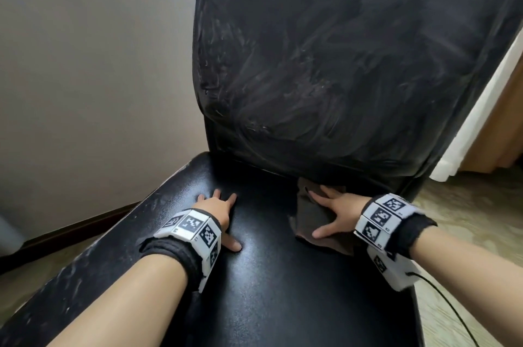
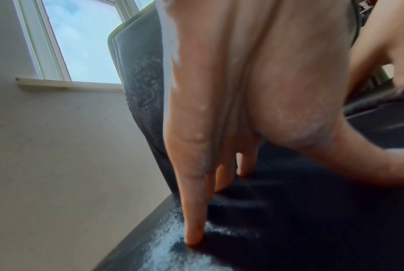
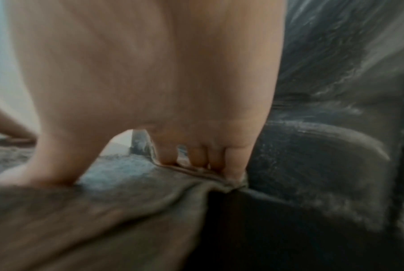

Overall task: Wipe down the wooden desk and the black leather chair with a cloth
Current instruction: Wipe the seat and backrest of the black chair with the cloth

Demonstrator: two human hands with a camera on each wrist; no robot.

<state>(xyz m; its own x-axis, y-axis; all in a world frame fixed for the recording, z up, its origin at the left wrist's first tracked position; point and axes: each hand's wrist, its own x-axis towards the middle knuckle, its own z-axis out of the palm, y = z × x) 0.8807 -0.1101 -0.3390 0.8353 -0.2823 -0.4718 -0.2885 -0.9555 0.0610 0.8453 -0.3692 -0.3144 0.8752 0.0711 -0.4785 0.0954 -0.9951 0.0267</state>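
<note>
The black leather chair fills the head view: its seat [image 1: 268,276] lies under both hands and its backrest [image 1: 339,63] is streaked with grey wipe marks. My left hand [image 1: 218,210] lies flat on the bare seat with spread, straight fingers [image 2: 194,229]. My right hand [image 1: 336,210] presses flat on a dark brown cloth [image 1: 308,216] at the back of the seat, near the foot of the backrest. In the right wrist view its fingertips [image 3: 236,170] push a fold of the cloth [image 3: 103,220] toward the backrest. The wooden desk is not in view.
A pale wall [image 1: 85,77] with a dark skirting board [image 1: 70,227] stands left of the chair. A window [image 2: 80,40] shows above. A white curtain [image 1: 481,120] hangs at right over patterned floor [image 1: 467,219]. A thin black cable [image 1: 452,307] trails from my right wrist.
</note>
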